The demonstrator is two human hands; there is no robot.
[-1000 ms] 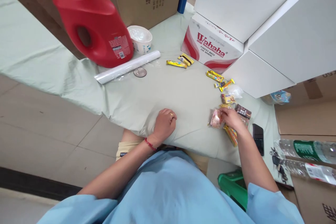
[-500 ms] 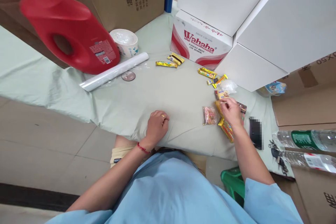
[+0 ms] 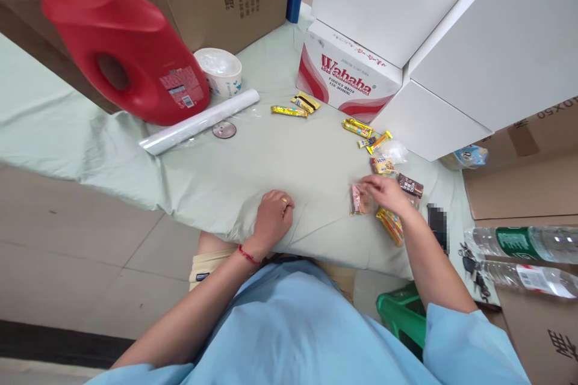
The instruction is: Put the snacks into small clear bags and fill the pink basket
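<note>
My right hand point(image 3: 385, 191) reaches over a group of snacks on the cloth-covered table. Its thumb and fingers pinch the upper edge of a clear-wrapped pink snack packet point(image 3: 360, 200), which still rests on the cloth. Under my wrist lie yellow-wrapped snack bars point(image 3: 390, 226). A brown cocoa packet point(image 3: 410, 185) is just beyond my knuckles, and a small yellow-and-red packet point(image 3: 383, 165) lies farther back. My left hand point(image 3: 274, 215), wearing a ring, rests on the table with its fingers curled and nothing seen in them.
Other yellow snacks point(image 3: 356, 127) lie before a Wahaha carton point(image 3: 345, 81). At left are a red jug point(image 3: 149, 60), a paper tub point(image 3: 221, 72), a white roll point(image 3: 203, 123) and a round metal disc point(image 3: 224, 129). Plastic bottles point(image 3: 519, 243), keys point(image 3: 472, 264) and a dark blurred object point(image 3: 438, 225) are at right.
My right hand has moved left from a yellow packet to the pink snack packet's upper edge, uncovering more of the cocoa packet. The left hand stays in place. The view has shifted slightly.
</note>
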